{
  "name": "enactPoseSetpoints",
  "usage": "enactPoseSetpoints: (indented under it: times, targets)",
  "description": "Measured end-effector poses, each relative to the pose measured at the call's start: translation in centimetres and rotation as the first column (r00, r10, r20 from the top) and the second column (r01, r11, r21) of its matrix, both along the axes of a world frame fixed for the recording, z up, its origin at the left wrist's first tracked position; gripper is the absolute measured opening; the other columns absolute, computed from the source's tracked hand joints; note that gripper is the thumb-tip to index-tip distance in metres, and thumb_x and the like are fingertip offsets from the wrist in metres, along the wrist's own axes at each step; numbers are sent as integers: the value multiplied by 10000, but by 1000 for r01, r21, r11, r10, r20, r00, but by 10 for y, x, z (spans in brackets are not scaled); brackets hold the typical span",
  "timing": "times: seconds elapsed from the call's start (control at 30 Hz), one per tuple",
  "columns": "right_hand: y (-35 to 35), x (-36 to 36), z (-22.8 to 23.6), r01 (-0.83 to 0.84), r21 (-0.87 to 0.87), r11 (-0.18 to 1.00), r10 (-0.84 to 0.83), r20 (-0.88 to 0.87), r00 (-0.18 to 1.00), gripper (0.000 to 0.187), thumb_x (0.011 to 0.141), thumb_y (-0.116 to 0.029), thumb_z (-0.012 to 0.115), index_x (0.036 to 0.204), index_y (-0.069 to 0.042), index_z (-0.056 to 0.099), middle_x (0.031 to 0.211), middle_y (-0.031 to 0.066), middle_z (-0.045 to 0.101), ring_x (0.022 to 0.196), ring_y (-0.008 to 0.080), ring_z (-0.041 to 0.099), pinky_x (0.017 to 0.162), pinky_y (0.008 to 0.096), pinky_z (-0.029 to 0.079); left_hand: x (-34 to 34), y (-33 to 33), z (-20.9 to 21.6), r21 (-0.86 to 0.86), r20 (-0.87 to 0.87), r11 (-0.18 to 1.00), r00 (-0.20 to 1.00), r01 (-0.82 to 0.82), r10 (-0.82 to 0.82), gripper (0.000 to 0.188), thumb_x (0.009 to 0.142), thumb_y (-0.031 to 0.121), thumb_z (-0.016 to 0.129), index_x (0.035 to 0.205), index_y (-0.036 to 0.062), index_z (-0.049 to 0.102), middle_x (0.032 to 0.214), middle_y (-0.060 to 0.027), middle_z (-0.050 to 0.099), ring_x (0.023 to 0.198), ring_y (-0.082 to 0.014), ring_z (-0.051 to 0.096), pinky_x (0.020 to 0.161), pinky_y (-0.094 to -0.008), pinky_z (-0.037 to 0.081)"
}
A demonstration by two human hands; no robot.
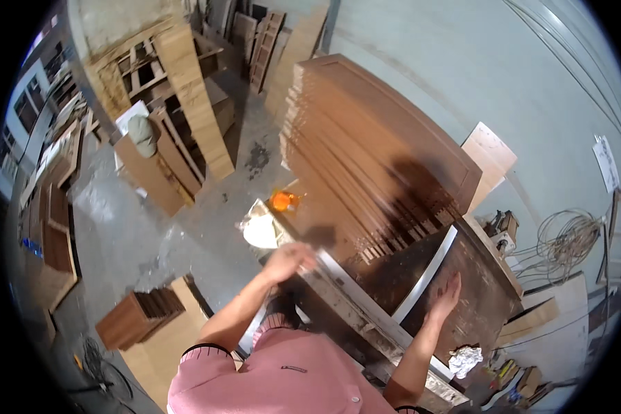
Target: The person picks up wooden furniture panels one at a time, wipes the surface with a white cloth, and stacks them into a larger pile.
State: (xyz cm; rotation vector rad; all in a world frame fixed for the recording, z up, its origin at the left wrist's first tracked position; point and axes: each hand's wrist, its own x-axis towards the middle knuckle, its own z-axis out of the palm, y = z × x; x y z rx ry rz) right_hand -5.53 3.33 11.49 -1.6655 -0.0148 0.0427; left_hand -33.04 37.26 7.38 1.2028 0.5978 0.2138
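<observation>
My left hand (287,263) hovers at the near edge of the workbench, its fingers slightly smeared but stretched out, with nothing visible in them. Over the dark bench top (479,303), my right hand (446,298) is open, fingers extended and empty. Just left of it lies a narrow curved white strip (426,274). A row of brown wooden panels (386,127) stands on edge beyond both hands, tightly side by side. Along the bench's near side runs a pale, worn rail (355,303). Near my right forearm sits a crumpled white wad (465,360).
An orange object (283,201) and a white piece (260,231) are at the bench's far left end. Brown boards (138,319) are stacked on the floor at left. A wooden frame (193,96) stands farther off. Coiled cable (566,238) hangs by the right wall.
</observation>
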Motion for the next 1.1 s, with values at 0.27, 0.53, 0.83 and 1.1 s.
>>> enactPoseSetpoints:
  times: [0.27, 0.53, 0.83, 1.1]
  targets:
    - [18, 4, -9, 9, 220, 976, 49, -259, 965, 764, 994, -614, 459, 1558, -112, 340, 1578, 72, 392, 1465, 280, 329, 1164, 494, 223, 66, 224, 78, 295, 97, 879, 927, -375, 363, 595, 1040, 563, 375, 1323, 69, 548, 1303, -110, 611, 1210, -245, 553, 993, -464, 446]
    - [133, 33, 38, 24, 498, 867, 85, -194, 977, 718, 983, -636, 438, 1498, -135, 415, 1474, 67, 473, 1305, 280, 473, 1069, 435, 404, 195, 334, 88, 331, 278, 752, 820, -570, 500, 874, 1036, 642, 175, 1354, -102, 504, 1405, -230, 538, 1339, -322, 462, 1156, -389, 282]
    - [158, 40, 35, 213, 532, 820, -57, -294, 954, 769, 946, -718, 407, 1437, -130, 479, 1438, 88, 503, 1297, 318, 481, 1086, 499, 408, 242, 338, 90, 446, 250, 477, 617, -757, 747, 722, 1063, 540, 285, 872, -91, 579, 807, -215, 629, 775, -303, 519, 830, -438, 447]
    - [164, 39, 62, 297, 503, 811, -142, -324, 935, 662, 983, -618, 427, 1433, -136, 481, 1427, 91, 512, 1297, 316, 488, 1066, 533, 420, 233, 364, 111, 325, 418, 750, 799, -576, 432, 874, 1045, 627, 150, 1284, -97, 577, 1227, -194, 656, 1157, -284, 586, 1073, -379, 385]
